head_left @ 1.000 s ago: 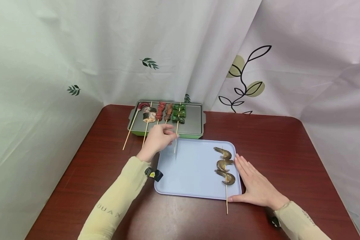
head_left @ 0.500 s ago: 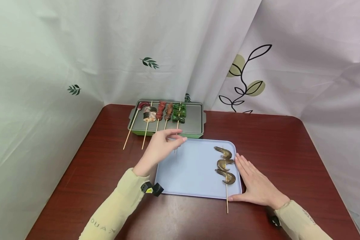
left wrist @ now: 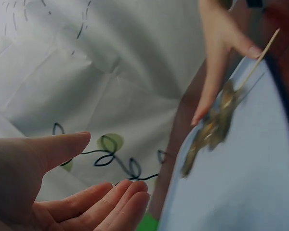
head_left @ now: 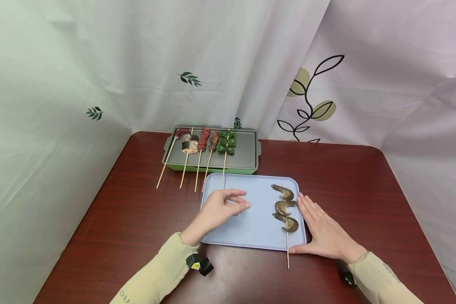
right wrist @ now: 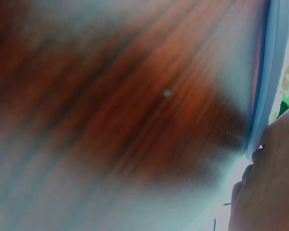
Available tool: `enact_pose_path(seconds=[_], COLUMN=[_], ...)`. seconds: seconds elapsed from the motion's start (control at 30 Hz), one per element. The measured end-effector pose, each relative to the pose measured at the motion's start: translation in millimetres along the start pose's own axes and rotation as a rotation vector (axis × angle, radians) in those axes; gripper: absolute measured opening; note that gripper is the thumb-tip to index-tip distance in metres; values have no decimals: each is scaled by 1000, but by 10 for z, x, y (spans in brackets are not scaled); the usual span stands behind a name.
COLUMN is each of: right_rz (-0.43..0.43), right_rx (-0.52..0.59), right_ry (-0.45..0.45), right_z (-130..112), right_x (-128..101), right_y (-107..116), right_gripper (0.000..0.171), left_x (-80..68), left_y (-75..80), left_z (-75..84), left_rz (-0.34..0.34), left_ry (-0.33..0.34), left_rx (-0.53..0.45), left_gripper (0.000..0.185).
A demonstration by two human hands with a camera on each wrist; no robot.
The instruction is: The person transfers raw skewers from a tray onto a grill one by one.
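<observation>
Dark red table (head_left: 137, 219) is carrying my blue tray (head_left: 251, 228). I am hovering the left hand (head_left: 220, 209), fingers relaxed and grasping nothing, at its 9 o'clock side; the right hand (head_left: 324, 232) is lying flat, seemingly touching the 3 o'clock rim beside the shrimp skewer (head_left: 285, 209).

The dark red-brown wooden table (head_left: 327, 177) shows grain under a glossy finish. The pale blue rectangular plastic tray (head_left: 251, 228) looks smooth and matt. The grey grill plate (head_left: 247, 154) appears dull metal. White printed cloth curtains (head_left: 99, 63) hang softly creased.
</observation>
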State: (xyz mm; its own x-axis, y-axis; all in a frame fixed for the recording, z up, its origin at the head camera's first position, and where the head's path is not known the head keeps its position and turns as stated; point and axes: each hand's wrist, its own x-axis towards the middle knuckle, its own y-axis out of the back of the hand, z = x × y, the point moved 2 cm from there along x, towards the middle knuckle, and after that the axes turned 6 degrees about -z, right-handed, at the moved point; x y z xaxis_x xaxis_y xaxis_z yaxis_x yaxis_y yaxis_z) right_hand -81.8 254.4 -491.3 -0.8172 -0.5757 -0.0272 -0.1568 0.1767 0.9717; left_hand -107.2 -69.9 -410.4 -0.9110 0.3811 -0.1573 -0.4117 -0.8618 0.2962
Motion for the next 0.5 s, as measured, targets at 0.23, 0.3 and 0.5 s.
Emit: enact_pose_path(seconds=[0.23, 0.3, 0.5], right_rz=[0, -3, -11], right_rx=[0, 3, 14], right_ry=[-2, -8, -14], right_z=[13, 16, 17], right_x=[5, 4, 4], right_y=[-10, -9, -10], right_gripper=[138, 138, 138], left_x=[-122, -154, -250], left_y=[-353, -441, -631], left_z=[-160, -195, -236], left_rz=[-105, -130, -199], left_ry=[23, 25, 41], left_rx=[-37, -52, -95], left_gripper=[45, 44, 41])
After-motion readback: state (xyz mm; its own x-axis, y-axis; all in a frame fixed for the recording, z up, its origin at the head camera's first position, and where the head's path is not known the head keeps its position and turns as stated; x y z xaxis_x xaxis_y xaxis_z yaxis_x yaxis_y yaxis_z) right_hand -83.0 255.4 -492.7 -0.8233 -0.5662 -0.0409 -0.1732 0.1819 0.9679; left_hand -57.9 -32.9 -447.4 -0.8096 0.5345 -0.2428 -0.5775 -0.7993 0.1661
